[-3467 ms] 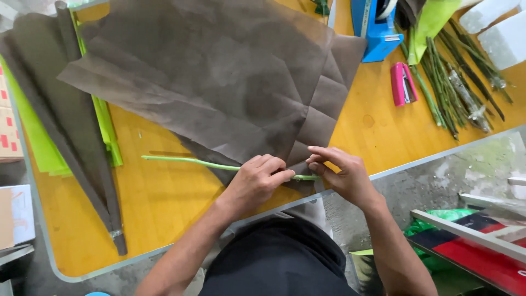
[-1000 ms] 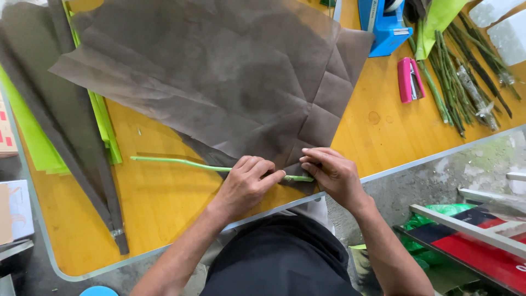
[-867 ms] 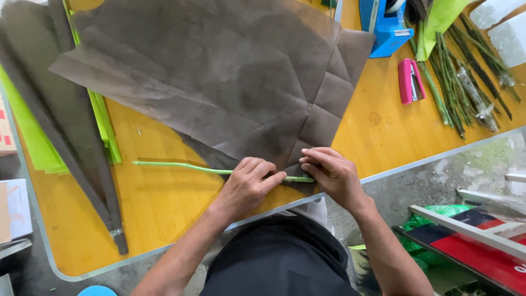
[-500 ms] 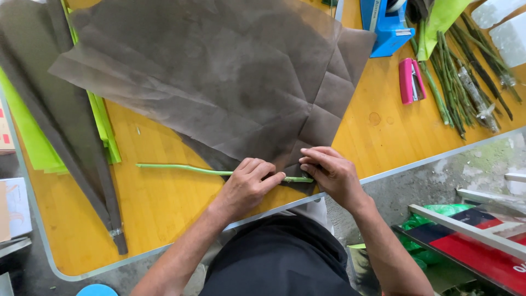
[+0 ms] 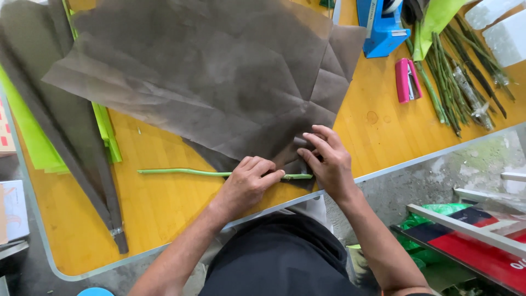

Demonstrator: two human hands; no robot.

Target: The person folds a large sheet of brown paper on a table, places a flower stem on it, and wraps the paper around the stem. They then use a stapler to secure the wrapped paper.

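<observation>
— How far has the work been carried?

— A long thin green stem (image 5: 181,172) is laid across the yellow wooden tabletop (image 5: 164,219), near its front edge. Its right end is pressed against the lower corner of a large creased grey-brown wrapping sheet (image 5: 208,71). The left hand (image 5: 249,183) is closed over the stem; the right hand (image 5: 329,161) is narrowed to a pinch, the stem's end and the sheet's corner being held together. Only that corner is engaged; the rest of the sheet is seen lying flat and unrolled, most of the stem bare.

— And packages or labels?

— A blue tape dispenser (image 5: 381,27) is stood at the far edge, a pink stapler (image 5: 407,80) beside it, and a bundle of green stems (image 5: 455,77) further right. Flat white printed cartons (image 5: 13,208) are glimpsed off the left edge.
</observation>
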